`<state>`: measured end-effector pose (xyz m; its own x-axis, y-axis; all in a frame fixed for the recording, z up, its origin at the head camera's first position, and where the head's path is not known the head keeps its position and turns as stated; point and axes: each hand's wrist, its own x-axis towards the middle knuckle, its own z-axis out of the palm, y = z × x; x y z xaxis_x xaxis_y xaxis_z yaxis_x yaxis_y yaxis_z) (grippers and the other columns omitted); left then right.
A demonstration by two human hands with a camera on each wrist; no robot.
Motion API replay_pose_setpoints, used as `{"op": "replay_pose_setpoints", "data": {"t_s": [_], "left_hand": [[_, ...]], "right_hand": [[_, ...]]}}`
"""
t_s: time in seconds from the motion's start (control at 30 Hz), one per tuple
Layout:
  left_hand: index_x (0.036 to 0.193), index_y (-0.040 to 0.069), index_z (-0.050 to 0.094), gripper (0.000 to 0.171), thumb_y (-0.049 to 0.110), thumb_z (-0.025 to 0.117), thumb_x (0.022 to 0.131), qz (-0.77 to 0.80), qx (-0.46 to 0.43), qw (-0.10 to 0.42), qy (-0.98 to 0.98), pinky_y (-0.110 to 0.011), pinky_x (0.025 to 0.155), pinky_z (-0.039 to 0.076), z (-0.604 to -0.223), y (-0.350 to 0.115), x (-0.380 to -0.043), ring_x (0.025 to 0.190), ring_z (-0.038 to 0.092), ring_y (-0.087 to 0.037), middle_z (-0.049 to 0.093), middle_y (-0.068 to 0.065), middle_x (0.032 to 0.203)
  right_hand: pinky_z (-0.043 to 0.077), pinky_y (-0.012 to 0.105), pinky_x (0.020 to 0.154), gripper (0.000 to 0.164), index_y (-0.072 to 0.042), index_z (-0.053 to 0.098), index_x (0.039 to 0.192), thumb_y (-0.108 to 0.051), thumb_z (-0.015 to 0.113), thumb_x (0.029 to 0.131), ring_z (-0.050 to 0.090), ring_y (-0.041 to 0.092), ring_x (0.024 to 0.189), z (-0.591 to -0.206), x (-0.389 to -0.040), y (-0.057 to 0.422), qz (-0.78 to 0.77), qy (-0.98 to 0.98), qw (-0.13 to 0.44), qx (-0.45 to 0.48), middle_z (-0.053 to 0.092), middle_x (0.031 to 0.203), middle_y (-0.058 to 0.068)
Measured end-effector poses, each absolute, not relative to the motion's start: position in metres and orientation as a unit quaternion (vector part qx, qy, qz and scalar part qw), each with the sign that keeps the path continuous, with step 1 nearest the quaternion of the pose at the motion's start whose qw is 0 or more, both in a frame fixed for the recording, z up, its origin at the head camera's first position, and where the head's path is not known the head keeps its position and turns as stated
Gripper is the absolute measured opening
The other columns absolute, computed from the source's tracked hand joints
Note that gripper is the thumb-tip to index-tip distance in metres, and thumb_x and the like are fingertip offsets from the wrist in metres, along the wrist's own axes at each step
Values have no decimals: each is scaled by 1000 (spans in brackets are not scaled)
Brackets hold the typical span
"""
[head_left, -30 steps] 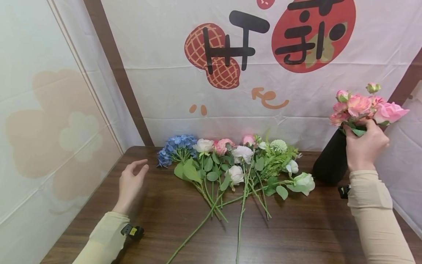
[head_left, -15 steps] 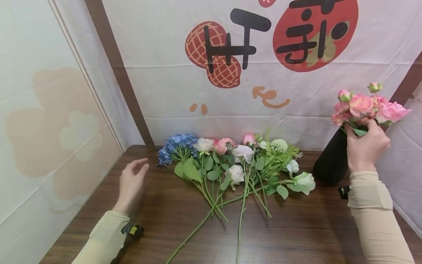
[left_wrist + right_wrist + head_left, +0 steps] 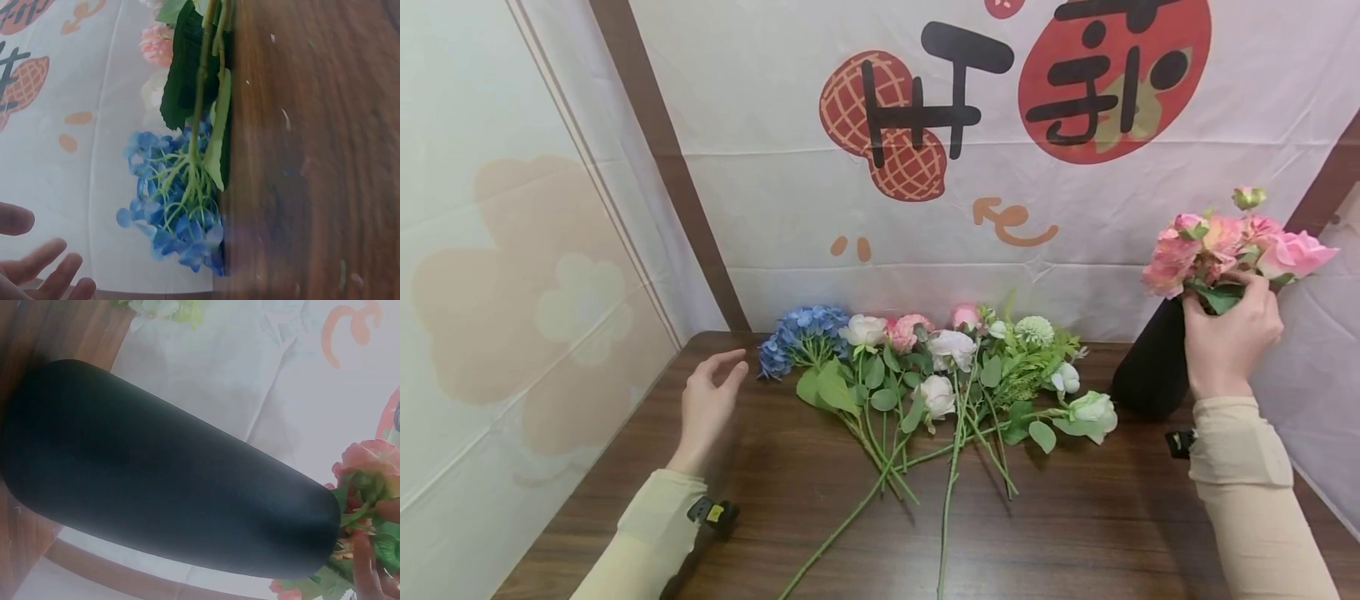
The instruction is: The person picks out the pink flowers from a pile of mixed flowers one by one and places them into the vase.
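At the right, a black vase (image 3: pixel 1153 362) stands on the table, with pink flowers (image 3: pixel 1225 237) and green leaves at its mouth. My right hand (image 3: pixel 1236 337) pinches these flowers just above the rim; the pinched stems are hidden behind the fingers. In the right wrist view the vase (image 3: pixel 169 469) fills the middle, and fingertips (image 3: pixel 365 569) show among the blooms. My left hand (image 3: pixel 711 404) hovers over the table's left side, holding nothing, its fingers loosely bent. Closest to it lies a blue hydrangea (image 3: pixel 805 333), also plain in the left wrist view.
Several cut flowers lie in a row along the back of the brown table (image 3: pixel 850 550): white roses (image 3: pixel 938 396), a green-white rose (image 3: pixel 1092 417) and pink blooms (image 3: pixel 910 331). Long stems (image 3: pixel 951 500) reach toward the front edge. A printed cloth (image 3: pixel 790 208) hangs behind.
The pink flowers at the vase have turned, the left blooms shifting left and down with my right hand's fingers. My left hand has moved slightly right and away from me.
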<state>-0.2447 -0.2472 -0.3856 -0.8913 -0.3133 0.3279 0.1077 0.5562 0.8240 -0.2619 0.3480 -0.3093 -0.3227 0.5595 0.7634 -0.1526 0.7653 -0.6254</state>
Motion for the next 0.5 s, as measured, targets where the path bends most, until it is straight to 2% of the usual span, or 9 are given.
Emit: {"op": "replay_pose_setpoints", "data": {"t_s": [0.3,0.5], "left_hand": [[125,7,60,36,29,53,96,-486,37,223,-844,-40,91,39,-382,-232,-252,116,52,-29,56,-16,129],[125,8,60,35,26,53,96,-494,31,216,-842,-40,92,39,-379,-221,-257,112,54,-28,58,-16,125]], "right_hand": [[36,45,99,51,-4,59,117,-28,77,75,49,36,112,-311,-247,341,313,-747,569,-139,55,111,20],[34,46,98,47,-8,61,116,-31,75,77,45,37,113,-311,-236,333,284,-744,586,-152,53,115,19]]}}
